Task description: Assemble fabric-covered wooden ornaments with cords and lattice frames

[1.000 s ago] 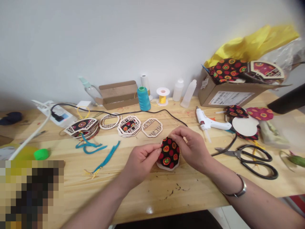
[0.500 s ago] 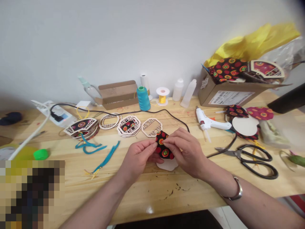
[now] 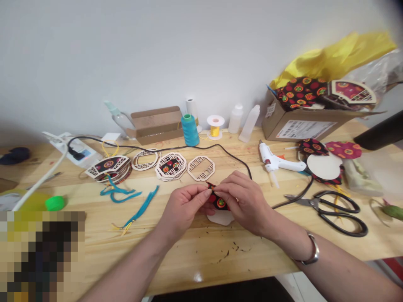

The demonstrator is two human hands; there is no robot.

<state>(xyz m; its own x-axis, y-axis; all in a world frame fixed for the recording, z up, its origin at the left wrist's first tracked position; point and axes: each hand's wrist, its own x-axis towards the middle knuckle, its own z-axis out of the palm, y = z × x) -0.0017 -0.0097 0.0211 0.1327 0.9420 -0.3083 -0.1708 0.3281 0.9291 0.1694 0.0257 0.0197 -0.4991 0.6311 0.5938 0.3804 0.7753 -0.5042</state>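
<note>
Between my two hands is a piece of black fabric (image 3: 221,203) with a red and orange flower pattern. My left hand (image 3: 189,205) pinches its upper left part, thumb on top. My right hand (image 3: 244,200) pinches the fabric close beside the left thumb, fingertips nearly touching. Just below the fabric shows a pale, scalloped flat piece (image 3: 221,217), partly hidden by the hands. Behind the hands lie an openwork wooden frame (image 3: 192,168) and a stack of frames with patterned fabric (image 3: 171,165).
A white glue gun (image 3: 280,162) and black-handled scissors (image 3: 327,207) lie to the right, before a cardboard box (image 3: 296,121). Teal thread (image 3: 190,131) stands at the back. Teal tassels (image 3: 140,212) and fan-shaped pieces (image 3: 108,167) lie left. A black cable (image 3: 233,154) crosses behind my hands.
The upper part of the fabric has folded down between my fingertips, so less of it shows. Both hands have stayed nearly in place, with the fingertips a little closer together.
</note>
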